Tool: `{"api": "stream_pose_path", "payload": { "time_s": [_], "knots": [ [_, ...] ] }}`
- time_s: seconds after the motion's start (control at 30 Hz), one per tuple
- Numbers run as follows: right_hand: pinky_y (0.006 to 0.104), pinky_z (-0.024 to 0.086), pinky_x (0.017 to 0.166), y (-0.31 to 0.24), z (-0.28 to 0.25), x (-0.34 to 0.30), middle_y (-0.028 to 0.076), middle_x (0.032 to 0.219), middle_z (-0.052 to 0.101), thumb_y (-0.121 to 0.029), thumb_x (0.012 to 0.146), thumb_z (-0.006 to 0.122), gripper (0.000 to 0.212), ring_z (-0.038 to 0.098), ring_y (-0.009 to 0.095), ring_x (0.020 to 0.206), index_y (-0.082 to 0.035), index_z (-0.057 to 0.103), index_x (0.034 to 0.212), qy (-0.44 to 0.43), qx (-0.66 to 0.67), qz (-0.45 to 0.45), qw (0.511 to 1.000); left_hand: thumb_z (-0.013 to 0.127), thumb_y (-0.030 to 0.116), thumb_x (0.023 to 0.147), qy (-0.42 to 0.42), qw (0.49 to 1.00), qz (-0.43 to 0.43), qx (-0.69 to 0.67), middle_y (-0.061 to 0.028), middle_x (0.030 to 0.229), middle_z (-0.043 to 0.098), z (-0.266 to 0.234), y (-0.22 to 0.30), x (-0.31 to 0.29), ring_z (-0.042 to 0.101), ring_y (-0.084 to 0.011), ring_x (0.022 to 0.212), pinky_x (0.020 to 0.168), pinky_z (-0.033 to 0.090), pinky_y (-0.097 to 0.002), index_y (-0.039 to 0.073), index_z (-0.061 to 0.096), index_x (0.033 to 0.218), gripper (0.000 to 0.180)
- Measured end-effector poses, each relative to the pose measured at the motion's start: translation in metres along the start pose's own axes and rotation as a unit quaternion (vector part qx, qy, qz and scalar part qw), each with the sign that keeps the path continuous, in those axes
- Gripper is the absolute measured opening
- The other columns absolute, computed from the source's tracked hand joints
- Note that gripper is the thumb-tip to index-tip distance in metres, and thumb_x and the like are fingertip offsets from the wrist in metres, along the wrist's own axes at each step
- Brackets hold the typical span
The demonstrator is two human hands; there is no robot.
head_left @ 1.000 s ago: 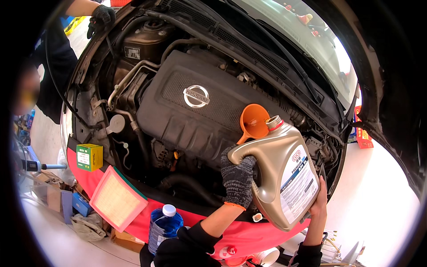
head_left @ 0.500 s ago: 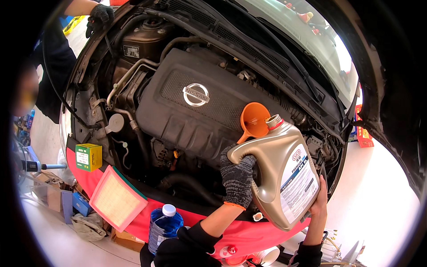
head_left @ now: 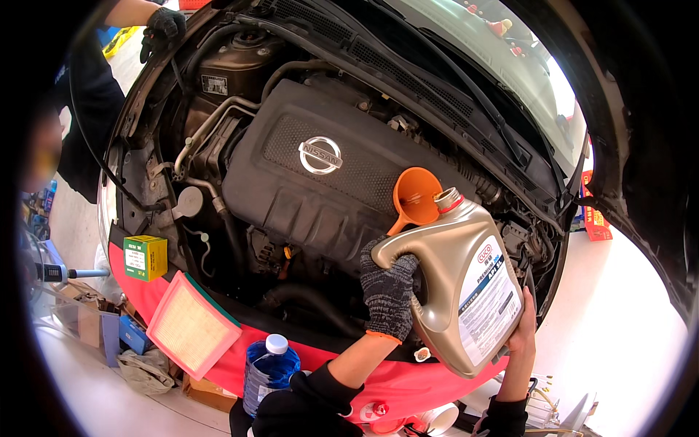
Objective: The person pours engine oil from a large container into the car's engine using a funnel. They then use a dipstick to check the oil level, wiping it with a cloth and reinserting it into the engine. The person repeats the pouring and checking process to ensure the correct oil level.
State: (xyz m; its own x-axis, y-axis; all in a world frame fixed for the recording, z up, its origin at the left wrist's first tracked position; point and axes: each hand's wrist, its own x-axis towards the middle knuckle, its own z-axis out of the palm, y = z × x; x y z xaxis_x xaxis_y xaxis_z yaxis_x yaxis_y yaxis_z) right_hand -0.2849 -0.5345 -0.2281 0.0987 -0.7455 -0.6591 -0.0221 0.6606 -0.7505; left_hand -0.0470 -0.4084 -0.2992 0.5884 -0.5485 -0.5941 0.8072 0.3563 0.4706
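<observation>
My left hand (head_left: 389, 295), in a dark grey knit glove with an orange cuff edge, is closed round the handle of a gold oil jug (head_left: 444, 269). Against the jug's lower right side, my right hand (head_left: 523, 324) is pressed, its palm and most fingers hidden behind the jug. The jug tilts over the engine bay, and its uncapped neck sits at the right rim of an orange funnel (head_left: 417, 195). Amber traces show inside the funnel; no stream can be made out. The funnel's lower end is hidden behind the jug and my glove.
Under the funnel lies a black engine cover (head_left: 306, 189). A yellow-green box (head_left: 145, 257), an air filter (head_left: 193, 324) and a red fender cover (head_left: 328, 353) line the front edge, with a blue liquid bottle (head_left: 269, 371) nearby. A co-worker's gloved hand (head_left: 164, 29) rests at the far left.
</observation>
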Motion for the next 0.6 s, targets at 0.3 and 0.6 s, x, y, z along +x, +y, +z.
{"api": "stream_pose_path", "payload": {
  "time_s": [0.3, 0.6],
  "knots": [
    [0.0401, 0.05, 0.092, 0.007, -0.002, 0.003, 0.016, 0.12, 0.062, -0.052, 0.094, 0.04, 0.063, 0.063, 0.029, 0.104, 0.0, 0.053, 0.126, -0.014, 0.044, 0.001, 0.999, 0.06, -0.006, 0.077, 0.001, 0.998, 0.044, 0.034, -0.0057, 0.089, 0.058, -0.001, -0.003, 0.005, 0.059, -0.0117, 0.072, 0.062, 0.052, -0.0245, 0.005, 0.052, 0.105, 0.032],
    [0.0407, 0.051, 0.091, 0.014, 0.004, 0.011, 0.017, 0.121, 0.06, -0.05, 0.095, 0.039, 0.062, 0.062, 0.03, 0.105, 0.0, 0.051, 0.128, -0.048, 0.081, -0.01, 0.995, 0.064, -0.003, 0.077, -0.022, 0.996, 0.074, 0.038, -0.0051, 0.093, 0.059, 0.004, 0.013, 0.008, 0.058, -0.0109, 0.074, 0.063, 0.05, -0.0241, 0.004, 0.052, 0.109, 0.035]
  ]
}}
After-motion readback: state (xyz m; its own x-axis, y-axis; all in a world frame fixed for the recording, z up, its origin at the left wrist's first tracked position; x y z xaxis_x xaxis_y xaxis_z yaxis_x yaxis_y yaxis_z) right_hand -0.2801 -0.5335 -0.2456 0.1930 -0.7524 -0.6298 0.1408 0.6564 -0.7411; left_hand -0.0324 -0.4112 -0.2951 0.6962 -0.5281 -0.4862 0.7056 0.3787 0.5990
